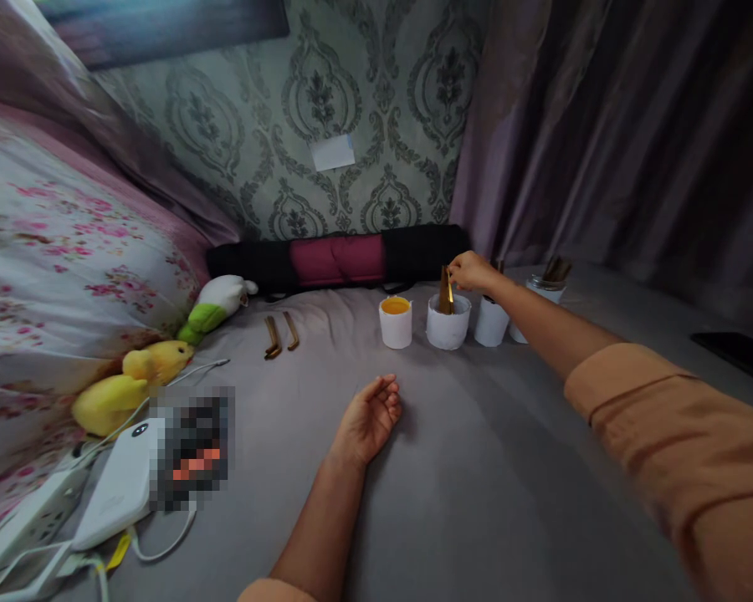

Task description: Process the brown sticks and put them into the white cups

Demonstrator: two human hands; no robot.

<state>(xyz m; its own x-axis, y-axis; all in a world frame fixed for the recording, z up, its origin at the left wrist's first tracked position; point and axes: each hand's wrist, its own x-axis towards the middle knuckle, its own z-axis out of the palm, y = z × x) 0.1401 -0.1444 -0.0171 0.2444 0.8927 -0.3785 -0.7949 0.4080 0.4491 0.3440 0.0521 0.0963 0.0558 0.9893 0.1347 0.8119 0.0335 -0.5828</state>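
Note:
My right hand point(470, 272) pinches gold-coloured flat sticks point(445, 293), their lower ends inside a wide white cup point(448, 330). I cannot tell exactly what kind of sticks they are. Just left of that cup stands a white cup point(395, 330) with orange-yellow inside its top. To the right, partly behind my forearm, are another white cup point(491, 324) and a white container point(545, 288) with brownish sticks poking out. My left hand point(371, 418) rests palm up on the grey sheet, fingers loosely curled, holding nothing.
Several gold-brown sticks point(272, 337) lie on the sheet point(477, 468). A black and maroon long bag point(339, 259) lies along the wall. At left are plush toys point(113, 401), a white power bank point(122, 485), cables and a power strip point(31, 518). A dark flat object point(737, 355) lies far right.

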